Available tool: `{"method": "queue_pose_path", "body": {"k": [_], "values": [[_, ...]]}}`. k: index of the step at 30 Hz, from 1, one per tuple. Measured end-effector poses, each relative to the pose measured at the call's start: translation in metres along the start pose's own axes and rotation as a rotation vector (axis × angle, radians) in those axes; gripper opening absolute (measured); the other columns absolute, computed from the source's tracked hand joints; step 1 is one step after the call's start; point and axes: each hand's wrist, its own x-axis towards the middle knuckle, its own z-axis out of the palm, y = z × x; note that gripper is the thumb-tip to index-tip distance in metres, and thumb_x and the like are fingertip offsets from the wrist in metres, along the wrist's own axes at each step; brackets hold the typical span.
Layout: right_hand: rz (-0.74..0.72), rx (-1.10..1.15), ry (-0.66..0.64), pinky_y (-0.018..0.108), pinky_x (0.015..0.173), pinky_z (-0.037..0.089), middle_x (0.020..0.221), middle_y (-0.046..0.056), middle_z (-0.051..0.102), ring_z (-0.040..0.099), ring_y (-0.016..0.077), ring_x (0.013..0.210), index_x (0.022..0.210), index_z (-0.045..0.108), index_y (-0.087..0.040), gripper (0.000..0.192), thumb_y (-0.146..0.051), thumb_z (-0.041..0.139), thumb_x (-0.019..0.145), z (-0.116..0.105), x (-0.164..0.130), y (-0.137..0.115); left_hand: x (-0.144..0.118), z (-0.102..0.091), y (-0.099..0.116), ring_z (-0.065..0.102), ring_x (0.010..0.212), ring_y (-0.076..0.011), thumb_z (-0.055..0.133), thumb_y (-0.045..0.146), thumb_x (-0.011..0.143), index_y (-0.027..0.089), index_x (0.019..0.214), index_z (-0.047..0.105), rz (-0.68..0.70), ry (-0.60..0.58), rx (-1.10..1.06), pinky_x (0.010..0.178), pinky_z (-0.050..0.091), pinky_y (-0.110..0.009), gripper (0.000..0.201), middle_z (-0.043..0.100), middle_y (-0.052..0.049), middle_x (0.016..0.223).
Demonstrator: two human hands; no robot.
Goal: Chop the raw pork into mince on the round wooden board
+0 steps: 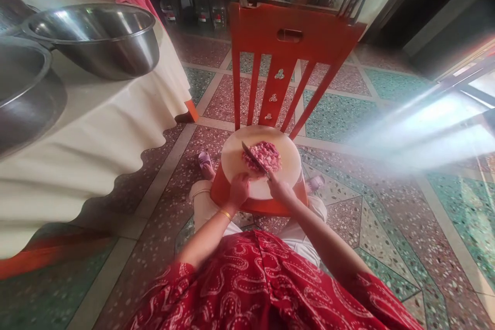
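Observation:
A round, pale cutting board (pixel 232 150) lies on the seat of a red-orange wooden chair (pixel 278 211) in front of me. Chopped pink meat (pixel 270 153) is heaped in small pieces at its middle. In my right hand (pixel 282 191) is the handle of a kitchen knife (pixel 253 154), whose dark blade slants across the left side of the meat, tip pointing away and to the left. My left hand (pixel 240 189) is closed at the near left rim of the board, with its fingers curled; the underside of its grip is hidden.
At the left, a table with a cream tablecloth (pixel 112 134) carries a large steel bowl (pixel 116 51) and a second metal bowl (pixel 27 98). The chair's slatted back (pixel 294 23) rises behind the board. Bottles (pixel 218 16) stand by the far wall.

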Motion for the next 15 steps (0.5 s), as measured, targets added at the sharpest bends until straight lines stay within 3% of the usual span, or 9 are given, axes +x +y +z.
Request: {"method": "queue_pose_path", "body": {"k": [2,7,12,15], "values": [[0.012,-0.024,-0.055,0.029,0.066,0.048,0.092,0.012,0.070,0.068,0.0253,0.082,0.149,0.026,-0.019,0.052,-0.033,0.035,0.099,0.001,-0.001,0.000,-0.001,0.001,-0.001,0.055,0.098,-0.0239,0.047,0.011,0.086,0.017,0.097,0.062,0.009,0.009,-0.008,0.088,0.046,-0.039,0.019,0.062,-0.009,0.102],[0.059,-0.001,0.125,0.028,0.062,0.047,0.099,0.015,0.068,0.068,0.0243,0.078,0.147,0.025,-0.015,0.054,-0.042,0.026,0.101,-0.004,-0.002,0.000,-0.004,0.006,-0.006,0.056,0.098,-0.0226,0.046,0.012,0.087,0.017,0.095,0.061,0.033,0.022,-0.013,0.089,0.046,-0.038,0.018,0.061,-0.009,0.104],[0.043,-0.027,-0.003,0.027,0.066,0.046,0.093,0.013,0.069,0.067,0.0238,0.080,0.143,0.030,-0.016,0.048,-0.037,0.035,0.100,-0.008,-0.001,0.003,-0.005,0.008,-0.007,0.056,0.096,-0.0223,0.047,0.013,0.088,0.017,0.094,0.061,0.016,0.024,-0.024,0.087,0.046,-0.038,0.016,0.061,-0.008,0.099],[0.075,-0.002,0.078,0.029,0.065,0.046,0.094,0.013,0.068,0.067,0.0250,0.081,0.140,0.034,-0.016,0.047,-0.041,0.029,0.101,-0.015,-0.003,0.002,-0.004,0.008,-0.007,0.056,0.096,-0.0212,0.047,0.010,0.087,0.017,0.094,0.060,0.038,0.024,-0.027,0.088,0.046,-0.037,0.017,0.061,-0.008,0.100]]}}
